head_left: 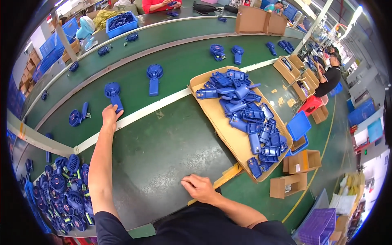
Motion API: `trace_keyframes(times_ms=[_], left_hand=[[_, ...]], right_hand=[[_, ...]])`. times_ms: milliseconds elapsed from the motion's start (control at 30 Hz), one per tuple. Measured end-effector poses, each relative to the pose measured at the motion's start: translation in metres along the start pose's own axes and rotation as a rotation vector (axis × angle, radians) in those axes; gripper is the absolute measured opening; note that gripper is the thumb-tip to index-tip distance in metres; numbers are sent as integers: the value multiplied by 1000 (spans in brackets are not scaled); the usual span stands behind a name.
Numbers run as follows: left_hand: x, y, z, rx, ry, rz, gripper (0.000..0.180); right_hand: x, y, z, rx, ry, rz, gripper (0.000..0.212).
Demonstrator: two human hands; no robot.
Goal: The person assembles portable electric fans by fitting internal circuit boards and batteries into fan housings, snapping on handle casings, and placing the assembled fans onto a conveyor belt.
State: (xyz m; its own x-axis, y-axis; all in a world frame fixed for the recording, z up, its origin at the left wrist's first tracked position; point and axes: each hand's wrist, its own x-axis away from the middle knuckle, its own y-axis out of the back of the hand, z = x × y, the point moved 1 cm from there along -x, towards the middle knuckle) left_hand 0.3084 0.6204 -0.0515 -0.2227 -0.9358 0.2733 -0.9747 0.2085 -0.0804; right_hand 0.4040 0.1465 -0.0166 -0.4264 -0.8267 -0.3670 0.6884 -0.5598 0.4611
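Observation:
My left hand reaches over the pale rail onto the green conveyor. Its fingers close round the handle of a blue handheld fan, whose round head points away from me. My right hand hovers at or rests on the near edge of the dark worktable; I cannot tell which. Its fingers are curled in, and nothing shows in them. Right of the worktable, a shallow cardboard tray holds a heap of blue plastic handle shells. At the lower left lies a pile of blue fan heads.
Another blue fan lies on the green conveyor, with several more along it. A pale rail runs between belt and worktable. Cardboard boxes and a blue bin stand at right. A person works farther off.

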Motion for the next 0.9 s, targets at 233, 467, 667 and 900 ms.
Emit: trace_keyframes(times_ms=[233, 467, 667, 900], left_hand=[[-1, -8, 7, -468, -207, -73, 57], [70, -65, -10, -595, -781, -26, 41], [130, -152, 10, -415, -669, 268, 34], [135, -172, 56, -266, -512, 363, 19]], right_hand=[[-2, -3, -2, -33, -28, 8, 5], [2, 6, -4, -150, -119, 45, 7], [-55, 92, 10, -95, 80, 46, 9], [-162, 172, -20, 270, 293, -85, 4]])
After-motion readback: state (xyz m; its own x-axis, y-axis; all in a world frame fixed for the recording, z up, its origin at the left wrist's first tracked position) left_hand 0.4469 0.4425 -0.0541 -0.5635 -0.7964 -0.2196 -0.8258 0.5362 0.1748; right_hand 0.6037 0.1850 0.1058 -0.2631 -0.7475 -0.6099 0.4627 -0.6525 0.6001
